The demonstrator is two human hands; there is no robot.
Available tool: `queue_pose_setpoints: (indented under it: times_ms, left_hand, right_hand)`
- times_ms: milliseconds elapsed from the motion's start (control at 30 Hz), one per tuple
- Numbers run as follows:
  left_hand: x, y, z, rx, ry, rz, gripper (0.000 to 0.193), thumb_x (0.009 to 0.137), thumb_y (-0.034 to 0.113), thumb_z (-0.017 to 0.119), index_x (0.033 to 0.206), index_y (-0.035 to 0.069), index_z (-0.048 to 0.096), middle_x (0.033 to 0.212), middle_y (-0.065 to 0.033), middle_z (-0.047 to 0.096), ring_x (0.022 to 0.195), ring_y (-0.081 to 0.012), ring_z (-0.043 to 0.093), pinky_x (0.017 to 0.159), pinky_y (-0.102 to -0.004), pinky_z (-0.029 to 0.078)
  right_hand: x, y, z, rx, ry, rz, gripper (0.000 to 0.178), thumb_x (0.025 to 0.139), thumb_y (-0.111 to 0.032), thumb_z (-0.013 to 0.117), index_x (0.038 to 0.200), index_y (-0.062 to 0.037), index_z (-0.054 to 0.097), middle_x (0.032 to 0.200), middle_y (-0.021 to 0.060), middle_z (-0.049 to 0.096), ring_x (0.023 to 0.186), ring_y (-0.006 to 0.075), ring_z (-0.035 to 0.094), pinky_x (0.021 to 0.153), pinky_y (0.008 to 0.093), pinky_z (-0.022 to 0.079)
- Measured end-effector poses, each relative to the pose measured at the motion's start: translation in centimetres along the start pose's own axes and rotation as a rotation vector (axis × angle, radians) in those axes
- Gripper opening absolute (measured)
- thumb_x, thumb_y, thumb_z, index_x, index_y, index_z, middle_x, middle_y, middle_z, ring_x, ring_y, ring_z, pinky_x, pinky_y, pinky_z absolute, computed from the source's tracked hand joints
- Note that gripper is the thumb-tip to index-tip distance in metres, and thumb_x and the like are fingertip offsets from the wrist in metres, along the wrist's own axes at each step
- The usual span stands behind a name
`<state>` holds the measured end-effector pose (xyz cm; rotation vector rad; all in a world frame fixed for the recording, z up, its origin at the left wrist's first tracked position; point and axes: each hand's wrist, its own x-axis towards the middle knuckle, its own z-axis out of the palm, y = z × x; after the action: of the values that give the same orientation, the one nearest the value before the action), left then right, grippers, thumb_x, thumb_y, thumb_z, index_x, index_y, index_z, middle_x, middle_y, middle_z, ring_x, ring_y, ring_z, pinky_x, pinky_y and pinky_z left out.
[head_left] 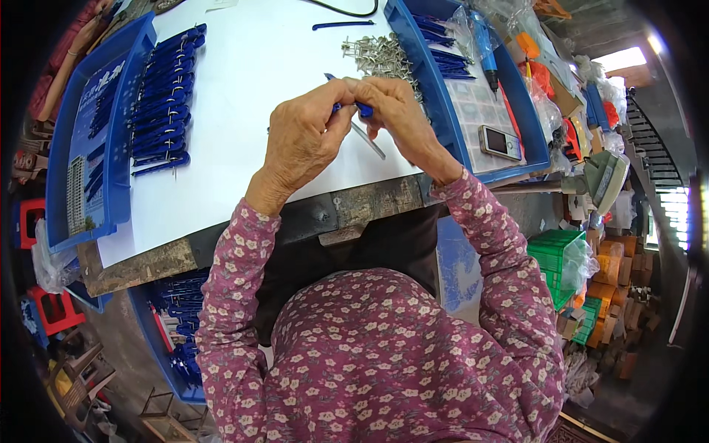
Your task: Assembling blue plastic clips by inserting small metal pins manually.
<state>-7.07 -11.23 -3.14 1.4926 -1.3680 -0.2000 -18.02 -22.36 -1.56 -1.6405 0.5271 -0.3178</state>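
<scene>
My left hand (301,136) and my right hand (399,111) meet above the white table sheet (247,81), fingers pinched close together. Between them is a slim blue plastic piece (365,110), mostly covered by the fingers. A thin metal strip (371,143) sticks out below, slanting toward the table's near edge; how it joins the blue piece is hidden. Just beyond my right hand lies a heap of small silvery metal pins with flat heads (384,55). One long blue piece (343,25) rests alone farther back.
A stacked row of blue pieces with metal pins (164,96) lies at left, beside a blue tray (111,199). The right-hand blue tray (448,133) holds more blue pieces, a blue electric screwdriver (484,48) and a small silver device (500,143). Another person's arm (66,63) shows far left.
</scene>
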Motion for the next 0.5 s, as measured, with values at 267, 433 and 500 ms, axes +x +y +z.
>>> queue_pose_setpoints:
  times_ms: [267, 433, 500]
  left_hand:
    - [0.3, 0.1, -1.1, -0.14, -0.039, -0.091, 0.007, 0.084, 0.008, 0.055, 0.083, 0.001, 0.054, 0.065, 0.0007, 0.051, 0.055, -0.0042, 0.043, 0.048, -0.0193, 0.035]
    - [0.6, -0.5, -1.8, -0.172, 0.02, -0.105, 0.009, 0.083, 0.01, 0.055, 0.084, 0.001, 0.054, 0.059, -0.0013, 0.052, 0.049, -0.0061, 0.045, 0.045, -0.0217, 0.037]
    - [0.5, -0.5, -2.0, -0.245, 0.018, -0.185, 0.01, 0.083, 0.011, 0.055, 0.086, 0.001, 0.054, 0.061, -0.0004, 0.054, 0.052, -0.0048, 0.046, 0.046, -0.0201, 0.036]
  right_hand:
    - [1.5, -0.1, 0.4, 0.0, 0.032, -0.221, 0.042, 0.088, -0.034, 0.048, 0.062, -0.002, 0.053, 0.048, 0.0005, 0.045, 0.042, 0.0055, 0.044, 0.038, 0.0186, 0.034]
    - [1.1, -0.6, 0.5, 0.185, -0.068, -0.052, 0.041, 0.091, -0.034, 0.044, 0.067, -0.0021, 0.055, 0.048, -0.0006, 0.042, 0.041, 0.006, 0.037, 0.039, 0.02, 0.031]
    - [0.9, -0.6, 0.7, 0.228, -0.121, -0.007, 0.039, 0.092, -0.034, 0.043, 0.069, -0.0033, 0.054, 0.049, -0.0014, 0.04, 0.042, 0.0062, 0.034, 0.041, 0.0202, 0.031]
